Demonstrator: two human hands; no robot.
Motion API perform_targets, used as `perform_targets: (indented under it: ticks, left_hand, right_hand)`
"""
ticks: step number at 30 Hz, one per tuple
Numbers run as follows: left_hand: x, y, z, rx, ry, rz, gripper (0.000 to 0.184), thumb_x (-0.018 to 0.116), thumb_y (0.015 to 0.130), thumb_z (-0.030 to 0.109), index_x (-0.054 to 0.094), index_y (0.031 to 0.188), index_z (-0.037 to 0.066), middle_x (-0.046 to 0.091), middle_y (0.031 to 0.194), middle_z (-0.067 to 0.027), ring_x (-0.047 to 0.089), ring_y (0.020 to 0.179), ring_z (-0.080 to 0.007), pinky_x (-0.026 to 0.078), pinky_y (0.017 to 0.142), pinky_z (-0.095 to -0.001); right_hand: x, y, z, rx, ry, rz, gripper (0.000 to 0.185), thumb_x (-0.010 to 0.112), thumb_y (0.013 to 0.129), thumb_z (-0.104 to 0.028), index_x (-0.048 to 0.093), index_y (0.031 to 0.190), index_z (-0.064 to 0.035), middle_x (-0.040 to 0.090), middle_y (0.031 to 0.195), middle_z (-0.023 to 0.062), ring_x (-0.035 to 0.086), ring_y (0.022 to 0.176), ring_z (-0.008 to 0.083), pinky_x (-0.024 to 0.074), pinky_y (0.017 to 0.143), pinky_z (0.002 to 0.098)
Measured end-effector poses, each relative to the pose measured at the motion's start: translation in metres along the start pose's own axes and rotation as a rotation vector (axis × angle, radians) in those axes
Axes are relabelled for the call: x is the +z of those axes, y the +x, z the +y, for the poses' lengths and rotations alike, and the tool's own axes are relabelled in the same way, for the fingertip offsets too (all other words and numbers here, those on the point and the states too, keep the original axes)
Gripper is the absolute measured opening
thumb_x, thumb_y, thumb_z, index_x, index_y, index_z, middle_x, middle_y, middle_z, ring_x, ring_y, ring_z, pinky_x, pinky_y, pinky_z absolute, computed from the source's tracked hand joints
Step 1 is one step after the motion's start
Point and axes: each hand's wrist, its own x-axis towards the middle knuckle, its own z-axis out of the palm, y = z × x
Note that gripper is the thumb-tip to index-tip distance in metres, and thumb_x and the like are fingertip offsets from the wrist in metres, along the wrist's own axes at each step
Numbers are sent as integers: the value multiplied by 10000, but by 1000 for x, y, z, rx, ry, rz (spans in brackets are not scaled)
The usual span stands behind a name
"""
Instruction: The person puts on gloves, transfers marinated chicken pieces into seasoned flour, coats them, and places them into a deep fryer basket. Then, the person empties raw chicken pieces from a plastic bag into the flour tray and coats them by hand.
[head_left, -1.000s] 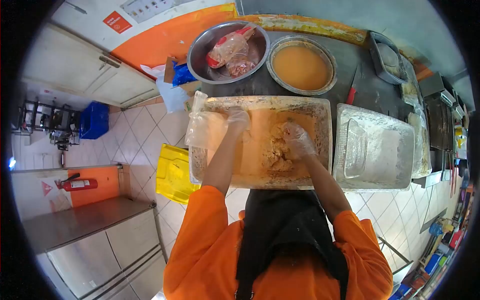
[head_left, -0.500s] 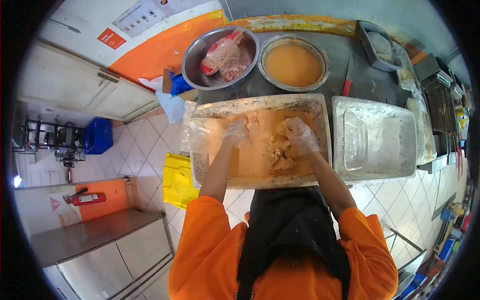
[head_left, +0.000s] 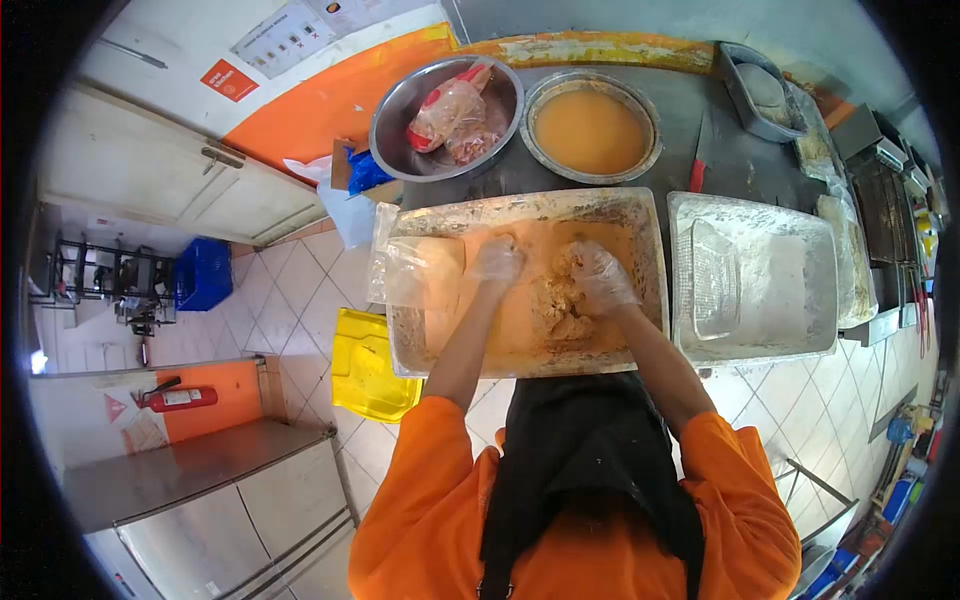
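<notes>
A large tub (head_left: 655, 290) holds orange breading flour (head_left: 480, 325) and a heap of coated pieces, which look like breaded chicken (head_left: 562, 305). Both my hands are inside it, in clear plastic gloves. My left hand (head_left: 497, 258) presses into the flour left of the heap with its fingers curled; whatever lies under them is hidden. Over the heap's upper right side, my right hand (head_left: 600, 275) has its fingers bent round a clumpy coated piece. A clear plastic bag (head_left: 420, 270) with orange powder lies at the tub's left end.
Behind the tub stand a steel bowl (head_left: 390, 125) with bagged raw meat and a basin (head_left: 648, 150) of orange liquid. A red-handled knife (head_left: 698, 165) lies right of the basin. Another tub (head_left: 825, 300) holds white flour and a wire basket (head_left: 712, 290). A yellow crate (head_left: 370, 370) sits lower left.
My left hand has moved right and is now curled where a pale coated piece showed before. My right hand stays at the heap, with little change. The view has shifted slightly.
</notes>
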Motion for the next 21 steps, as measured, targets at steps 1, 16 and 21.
perform_targets:
  ticks: [1,16,21]
  left_hand:
    - [2,-2,-2,53,19,22,348,620,849,344,537,986,35,626,932,-216,612,784,-366,492,640,-473]
    - [-65,-123,-19,-230,-955,69,395,598,895,120,543,1281,53,603,1211,-140,599,1088,-294,480,953,-358]
    - [-120,-109,43,-601,-435,225,334,510,974,361,606,1152,95,671,1020,-128,653,927,-297,510,808,-406]
  right_hand:
    - [-2,1,1,33,177,-8,413,590,912,-166,529,1309,-69,551,1315,176,528,1220,331,429,1022,406]
    - [2,-15,3,-208,102,149,207,597,906,-150,576,1095,-68,583,1015,126,576,978,284,453,849,411]
    - [7,-6,0,-185,267,119,133,538,982,-266,562,938,-143,530,841,-10,535,764,147,463,726,330]
